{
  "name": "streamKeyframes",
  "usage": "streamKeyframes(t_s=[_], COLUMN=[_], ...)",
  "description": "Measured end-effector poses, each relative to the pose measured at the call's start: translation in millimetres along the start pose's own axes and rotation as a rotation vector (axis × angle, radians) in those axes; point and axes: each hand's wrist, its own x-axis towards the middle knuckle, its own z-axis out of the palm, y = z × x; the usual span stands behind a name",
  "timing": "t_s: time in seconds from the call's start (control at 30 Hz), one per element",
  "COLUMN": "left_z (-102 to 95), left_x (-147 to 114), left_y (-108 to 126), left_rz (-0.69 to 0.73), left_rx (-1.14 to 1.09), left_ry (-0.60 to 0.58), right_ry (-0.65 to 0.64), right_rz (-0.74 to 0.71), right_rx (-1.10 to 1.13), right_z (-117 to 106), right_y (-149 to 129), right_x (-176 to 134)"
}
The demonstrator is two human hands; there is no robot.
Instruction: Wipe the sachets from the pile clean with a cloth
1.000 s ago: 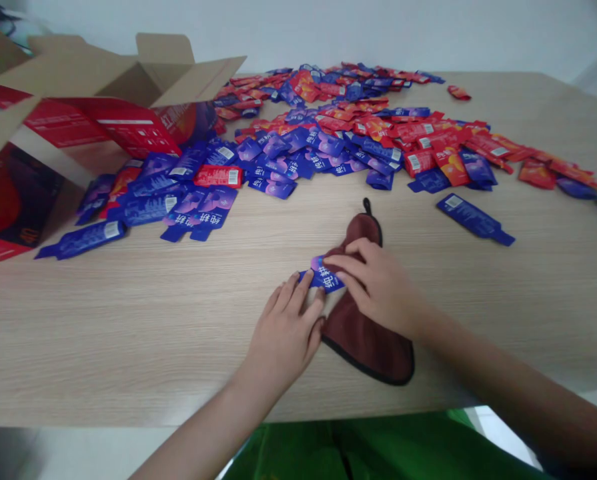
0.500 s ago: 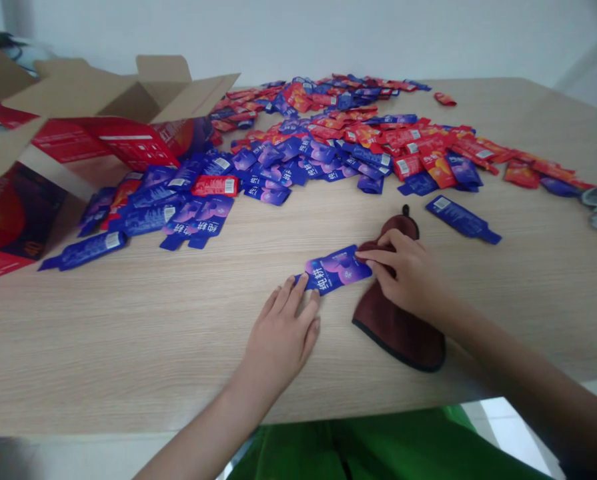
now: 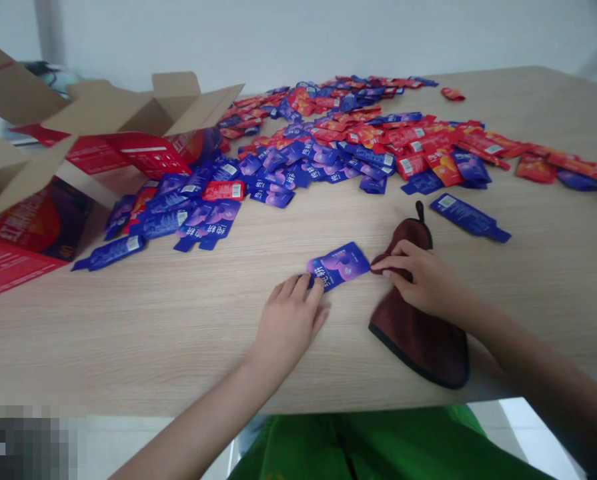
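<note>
While flat on the desk [image 3: 128,333], left hand [image 3: 288,323] with fingers spread, pinning the near end of a blue packet [image 3: 339,265], right hand [image 3: 423,280] loosely open on a brown cloth [image 3: 418,333] just beside it, gripping nothing.

A pale wood table [image 3: 128,333] fills the frame, a plain white wall [image 3: 298,33] runs across the top, evenly lit.
</note>
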Motion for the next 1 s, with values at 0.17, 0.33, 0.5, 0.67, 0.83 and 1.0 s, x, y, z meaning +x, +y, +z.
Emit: streamKeyframes(t_s=[0.17, 0.33, 0.5, 0.67, 0.83, 1.0], left_z=[0.4, -1.9, -3.7, 3.1, -2.9, 8.1], left_x=[28, 41, 56, 55, 14, -15], left_y=[-5, -27, -59, -65, -30, -4], left_rz=[0.049, 0.126, 0.095, -0.037, -0.039, -0.014], left_rx=[0.038, -0.036, -0.163, -0.187, -0.158, -0.039], left_ry=[0.015, 0.021, 0.046, 0.151, 0.098, -0.014], right_ry=[0.049, 0.13, 0.209, 0.143, 0.127, 0.145], right_rz=[0.028, 0.041, 0.026, -0.003, -0.057, -0.172], right_rx=[0.086, 0.159, 0.237, 0.23, 0.193, 0.118], right_z=[-5, -9, -18, -16, -15, -5], right_y=[-5, -8, -5, -10, -23, -56], right_x=[5, 8, 12, 18, 40, 73])
